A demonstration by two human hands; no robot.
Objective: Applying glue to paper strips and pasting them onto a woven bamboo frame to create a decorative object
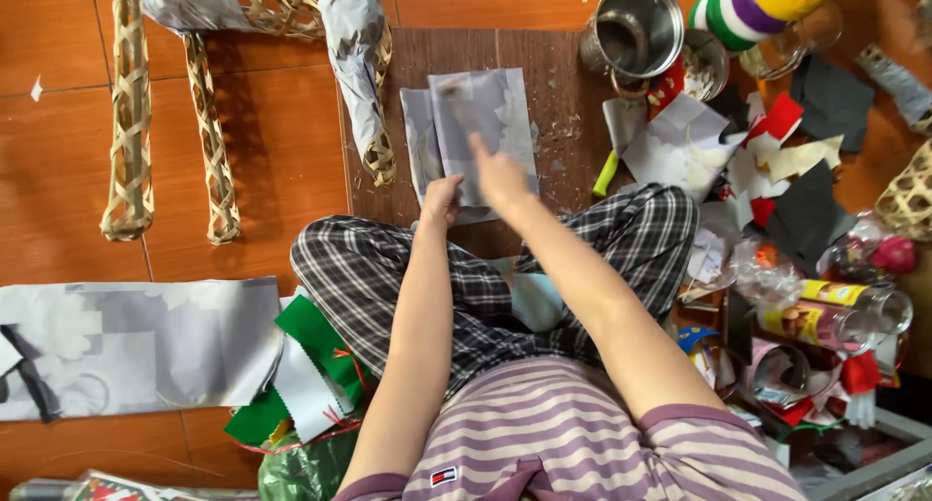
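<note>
Now both hands [476,185] on grey paper [481,122].

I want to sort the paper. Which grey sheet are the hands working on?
The small grey sheet on the dark wooden board, under both hands; the large grey sheet lies untouched on the floor at the left.

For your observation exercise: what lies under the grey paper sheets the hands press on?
Under the grey sheets lies a dark wooden board, flecked with scraps. The board's covered part is hidden.

Bright even daylight, soft shadows, motion-blurred hands
</note>
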